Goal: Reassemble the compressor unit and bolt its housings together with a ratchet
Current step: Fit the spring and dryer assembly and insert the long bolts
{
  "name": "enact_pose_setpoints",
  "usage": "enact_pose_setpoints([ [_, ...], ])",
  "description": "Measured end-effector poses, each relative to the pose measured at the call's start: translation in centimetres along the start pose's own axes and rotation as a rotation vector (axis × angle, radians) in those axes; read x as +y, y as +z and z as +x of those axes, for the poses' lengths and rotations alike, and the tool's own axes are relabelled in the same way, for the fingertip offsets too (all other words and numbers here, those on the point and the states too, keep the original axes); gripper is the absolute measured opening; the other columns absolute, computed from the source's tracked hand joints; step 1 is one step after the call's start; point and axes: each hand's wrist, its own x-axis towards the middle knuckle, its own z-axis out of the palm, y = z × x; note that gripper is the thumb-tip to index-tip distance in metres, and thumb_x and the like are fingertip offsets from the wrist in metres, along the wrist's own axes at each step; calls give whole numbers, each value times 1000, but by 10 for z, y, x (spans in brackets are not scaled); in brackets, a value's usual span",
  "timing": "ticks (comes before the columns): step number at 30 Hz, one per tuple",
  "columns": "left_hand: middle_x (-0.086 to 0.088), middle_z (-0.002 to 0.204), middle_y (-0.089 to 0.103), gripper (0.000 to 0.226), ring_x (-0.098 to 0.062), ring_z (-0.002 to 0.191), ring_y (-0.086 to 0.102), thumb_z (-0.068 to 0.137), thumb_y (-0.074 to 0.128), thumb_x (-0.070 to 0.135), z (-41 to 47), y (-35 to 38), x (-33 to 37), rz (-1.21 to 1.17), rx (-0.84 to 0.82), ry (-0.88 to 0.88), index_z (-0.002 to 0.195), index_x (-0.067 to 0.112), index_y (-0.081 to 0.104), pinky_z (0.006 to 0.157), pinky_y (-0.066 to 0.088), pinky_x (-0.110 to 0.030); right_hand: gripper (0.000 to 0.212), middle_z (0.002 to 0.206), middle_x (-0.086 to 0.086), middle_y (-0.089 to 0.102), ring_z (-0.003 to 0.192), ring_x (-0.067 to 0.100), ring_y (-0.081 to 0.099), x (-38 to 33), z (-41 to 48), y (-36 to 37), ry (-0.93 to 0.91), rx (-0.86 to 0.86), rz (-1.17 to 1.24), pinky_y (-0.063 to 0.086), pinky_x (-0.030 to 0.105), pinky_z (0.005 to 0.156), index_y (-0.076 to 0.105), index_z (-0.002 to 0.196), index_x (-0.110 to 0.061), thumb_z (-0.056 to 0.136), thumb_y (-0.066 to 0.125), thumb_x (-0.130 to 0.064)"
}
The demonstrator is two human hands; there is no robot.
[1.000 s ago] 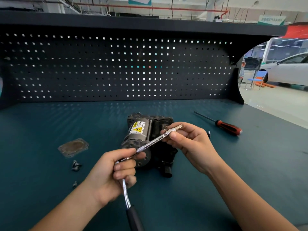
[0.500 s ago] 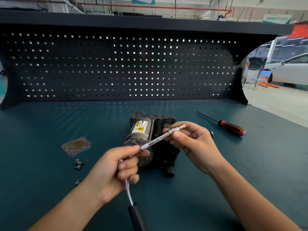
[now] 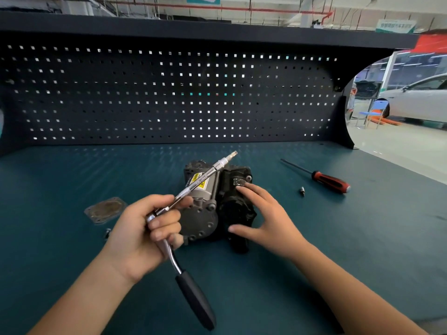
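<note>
Fingers (image 3: 167, 222) of our left hand (image 3: 135, 238) curled round the ratchet (image 3: 193, 296) just below its head. Its black handle hung down toward us, and its extension bar (image 3: 200, 178) slanted up and away over the compressor unit (image 3: 205, 213), the tip clear of everything. Our right hand (image 3: 268, 223) was spread wide and held nothing. Its index fingertip was at the top of the unit's black housing (image 3: 238, 209) and its thumb was in front of it; we could not tell whether they pressed on it. The compressor unit lay on the counter (image 3: 350, 243) between our two hands, its silver cylinder (image 3: 205, 189) with a yellow label on the left, against the black housing on the right. Left of the unit lay a flat cover plate (image 3: 105, 210), with small bolts (image 3: 107, 233) near it. To the right, well apart, lay a red-handled screwdriver (image 3: 330, 182) and near it a small bit (image 3: 301, 190). Behind the counter rose a dark pegboard (image 3: 169, 93).
</note>
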Motion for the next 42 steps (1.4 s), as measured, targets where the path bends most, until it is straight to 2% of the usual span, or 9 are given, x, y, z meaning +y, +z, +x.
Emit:
enact_pose_setpoints([
  [2,8,33,26,57,-3,24,27,14,91,16,0,1,-2,9,-3,-11,66,1,72,31,34,-15,79,149,-8,32,138,9,29,1,-1,6,7,50,-1,24,26,113,39,140,-27,72,77,-38],
  [8,9,35,26,60,-4,26,28,14,92,18,1,1,-11,44,-6,-41,68,1,73,32,35,-18,73,149,-9,32,136,6,32,-3,-9,17,25,148,54,24,14,109,41,140,-18,76,74,-34],
  [16,8,36,27,63,-5,26,29,11,92,14,-8,-4,-18,-12,20,-70,70,-1,74,31,36,-20,70,148,-6,35,135,8,37,-3,-13,23,59,204,159,34,31,110,44,138,-15,76,75,-27],
  [20,7,36,27,64,-5,26,29,9,92,13,-8,-6,-17,-21,26,-74,69,-1,74,31,37,-21,71,145,-1,41,133,15,41,-4,-12,18,14,220,-2,30,21,109,49,135,-13,74,77,-35],
  [24,8,36,28,64,-5,26,30,11,92,13,-7,-5,-17,-16,18,-82,70,-1,74,30,37,-22,76,136,19,50,125,42,46,-12,2,12,-268,230,-391,39,51,98,56,127,-4,62,84,-29],
  [26,8,36,28,64,-5,26,30,11,92,13,-8,-6,-17,-22,22,-85,70,-1,74,31,37,-22,69,135,18,50,128,44,42,-17,11,14,-316,144,-368,39,57,100,56,127,-4,66,82,-23],
  [30,7,37,28,64,-5,26,30,10,92,12,-9,-9,-16,-47,34,-79,70,-2,73,31,37,-20,51,120,20,59,117,39,53,-13,13,20,-333,139,-241,41,51,99,59,112,4,69,80,-12],
  [34,7,37,28,65,-5,26,30,9,91,11,-9,-8,-16,-60,35,-77,70,-3,73,31,38,-20,46,122,17,57,120,34,50,-10,13,21,-280,165,-170,39,40,101,57,112,5,73,77,-10],
  [42,7,37,28,66,-5,26,29,8,91,10,-11,-7,-16,-58,32,-73,70,-3,73,30,37,-22,44,121,18,57,119,35,50,-16,15,22,-269,154,-152,37,39,102,56,112,6,74,75,-6],
])
